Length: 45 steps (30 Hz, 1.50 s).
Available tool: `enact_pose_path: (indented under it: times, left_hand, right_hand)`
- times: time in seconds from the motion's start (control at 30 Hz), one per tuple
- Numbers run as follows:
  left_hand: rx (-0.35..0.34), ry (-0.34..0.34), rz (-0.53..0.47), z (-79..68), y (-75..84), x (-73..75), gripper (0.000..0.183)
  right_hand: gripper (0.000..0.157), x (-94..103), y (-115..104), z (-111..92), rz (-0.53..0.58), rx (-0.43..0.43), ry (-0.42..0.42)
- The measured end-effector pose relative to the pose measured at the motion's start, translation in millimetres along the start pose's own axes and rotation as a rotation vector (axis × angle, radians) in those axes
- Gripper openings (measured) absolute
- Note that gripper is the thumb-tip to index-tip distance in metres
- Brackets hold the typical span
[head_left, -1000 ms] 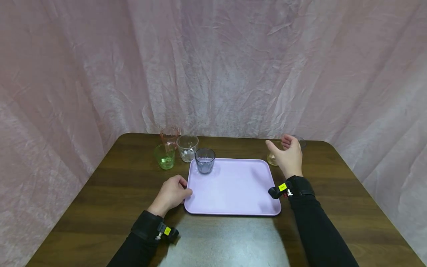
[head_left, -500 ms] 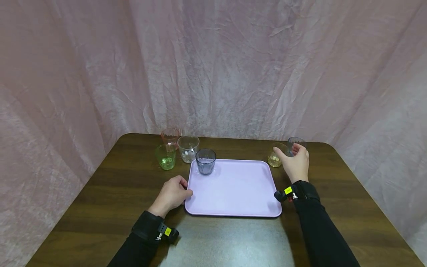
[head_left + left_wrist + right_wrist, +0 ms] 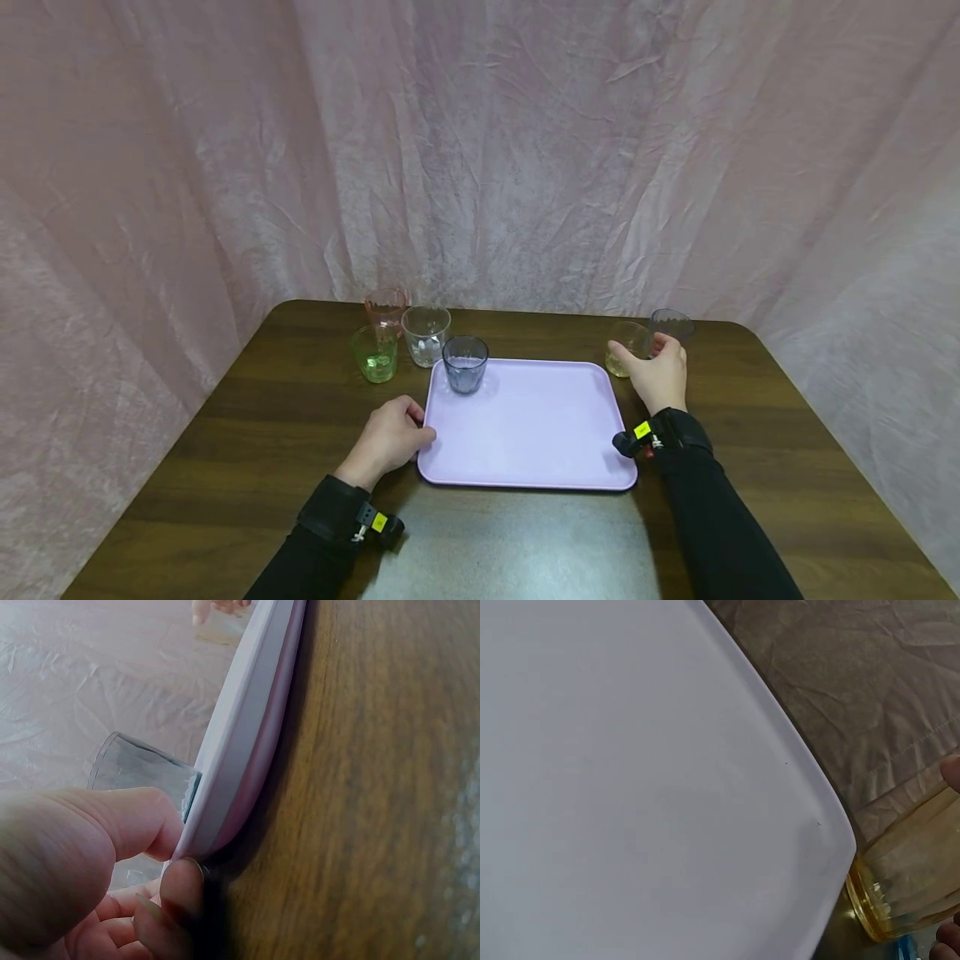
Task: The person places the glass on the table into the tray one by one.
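Observation:
At the left edge of the lilac tray [image 3: 528, 425], my left hand [image 3: 386, 435] pinches the rim between thumb and fingers; the left wrist view shows the thumb [image 3: 146, 825] above the rim and a finger below it. My right hand [image 3: 660, 377] holds a yellow glass [image 3: 619, 367] just off the tray's far right corner, thumb on its left and fingers on its right. The right wrist view has the yellow glass [image 3: 907, 877] close beside the tray's corner [image 3: 844, 832]. A grey glass [image 3: 464, 375] stands upright on the tray's far left corner.
Left of the tray stand a green glass [image 3: 375, 358], a clear glass [image 3: 426, 337] and a pink glass [image 3: 385, 307]. A bluish glass [image 3: 671, 323] is behind my right hand. The wooden table [image 3: 247, 433] ends at a pink curtain [image 3: 480, 150].
My right hand moves right, then slightly back left, its thumb and fingers coming around the yellow glass. The left hand stays at the tray's rim.

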State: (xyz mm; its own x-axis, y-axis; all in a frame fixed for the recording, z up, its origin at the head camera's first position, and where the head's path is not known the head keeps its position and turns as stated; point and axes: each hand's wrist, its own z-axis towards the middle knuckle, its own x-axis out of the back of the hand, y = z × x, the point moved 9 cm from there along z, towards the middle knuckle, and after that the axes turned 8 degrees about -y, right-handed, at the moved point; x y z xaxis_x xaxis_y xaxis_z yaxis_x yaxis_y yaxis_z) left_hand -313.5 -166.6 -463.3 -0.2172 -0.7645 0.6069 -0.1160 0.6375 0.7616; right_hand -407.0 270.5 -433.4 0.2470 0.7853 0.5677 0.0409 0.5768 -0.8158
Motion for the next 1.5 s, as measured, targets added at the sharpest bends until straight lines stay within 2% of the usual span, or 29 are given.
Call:
enact_pose_path:
  times: [0.53, 1.07, 1.5]
  left_hand:
    - [0.000, 0.007, -0.012, 2.0, -1.6, -1.5, 0.022]
    - [-0.014, 0.010, -0.011, 1.6, -0.8, -1.6, 0.022]
    - [-0.005, 0.013, -0.008, 1.7, -1.5, -1.4, 0.022]
  right_hand:
    - [0.108, -15.7, 8.3, 10.6, -0.013, -0.046, -0.027]
    - [0.093, -17.9, 8.5, 9.0, -0.008, -0.047, -0.035]
    - [0.094, -16.5, 6.4, 7.9, -0.012, -0.040, -0.036]
